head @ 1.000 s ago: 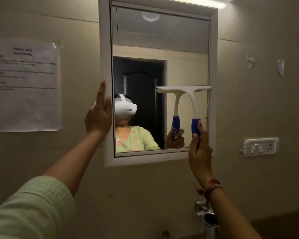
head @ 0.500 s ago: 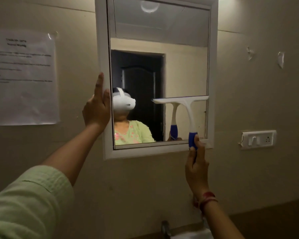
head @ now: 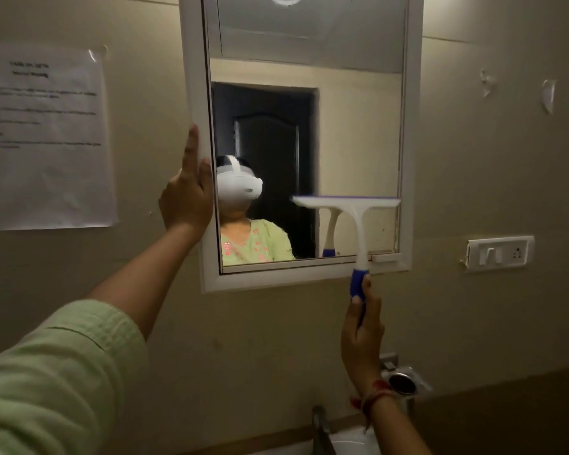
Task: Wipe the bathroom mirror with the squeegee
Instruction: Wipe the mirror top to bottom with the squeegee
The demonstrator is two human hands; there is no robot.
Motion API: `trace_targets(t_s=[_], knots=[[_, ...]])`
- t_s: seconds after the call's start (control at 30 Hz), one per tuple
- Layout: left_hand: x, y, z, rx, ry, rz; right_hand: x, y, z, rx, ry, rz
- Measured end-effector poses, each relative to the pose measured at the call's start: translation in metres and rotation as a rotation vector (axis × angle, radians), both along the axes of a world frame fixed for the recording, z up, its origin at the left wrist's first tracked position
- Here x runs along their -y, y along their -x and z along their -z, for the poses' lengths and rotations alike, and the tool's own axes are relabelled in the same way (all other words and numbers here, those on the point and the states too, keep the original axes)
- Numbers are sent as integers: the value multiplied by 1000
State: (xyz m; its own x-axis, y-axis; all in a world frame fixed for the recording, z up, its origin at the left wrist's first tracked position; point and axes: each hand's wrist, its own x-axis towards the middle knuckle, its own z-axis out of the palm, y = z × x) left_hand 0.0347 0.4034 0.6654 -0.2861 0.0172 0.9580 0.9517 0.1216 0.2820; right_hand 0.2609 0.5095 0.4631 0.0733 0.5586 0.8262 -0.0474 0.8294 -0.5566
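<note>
A white-framed bathroom mirror [head: 411, 133] hangs on the beige wall. A white squeegee [head: 355, 218] with a blue grip lies flat against the lower right part of the glass, its blade level. My right hand [head: 362, 333] holds the blue grip from below, under the mirror's bottom frame. My left hand [head: 186, 192] grips the mirror's left frame edge, thumb on the front, fingers up along the side. The glass reflects a person in a green top and the squeegee.
A taped paper notice [head: 43, 139] is on the wall at left. A switch and socket plate [head: 500, 252] sits right of the mirror. Below are a chrome fixture [head: 401, 380], a tap [head: 319, 425] and the rim of a white basin [head: 349, 443].
My right hand has drawn the squeegee down the right side of the glass, from mid-height to near the bottom. The left hand stays on the frame.
</note>
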Motion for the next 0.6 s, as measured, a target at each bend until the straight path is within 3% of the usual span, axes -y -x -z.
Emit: trace_targets(t_s=[0.33,0.6], knots=[[-1,1,1,15,-21,-19,-4,-3,-38,-85,-16,-124],[-2,-4,1,24,-24,-39,5,-13,43,106,54,-70]])
